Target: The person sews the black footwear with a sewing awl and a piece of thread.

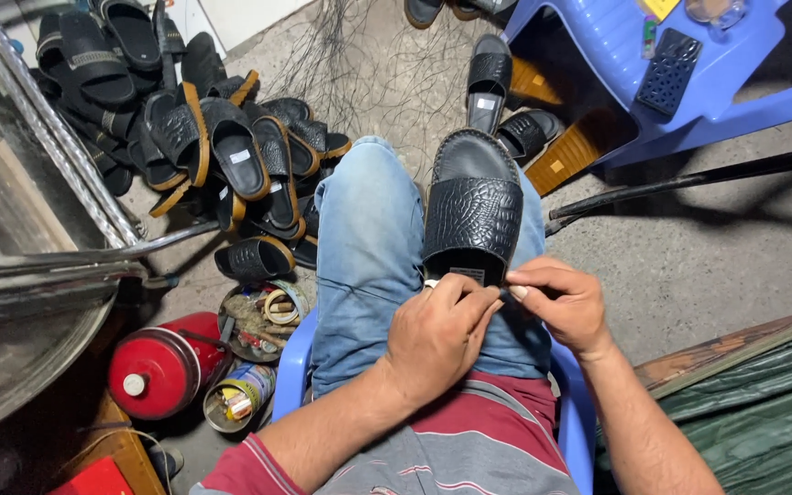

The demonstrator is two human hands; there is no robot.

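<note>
The concrete floor (689,266) carries nearly everything here. Taking the red cylinder (159,365) as the landmark: it lies on its side on the floor, with two open tins (236,396) of odds and ends just beside it. Well beyond it sits a heap of black sandals (203,137), and past those a tangle of loose threads (359,64). Far across from the cylinder stands a blue plastic stool (689,82).

Single head-worn view, looking steeply down from above the seated person's lap, close in. Left hand (437,335) and right hand (566,307) sit low centre; floor fills the frame beyond and beside them. No second view to overlap.
</note>
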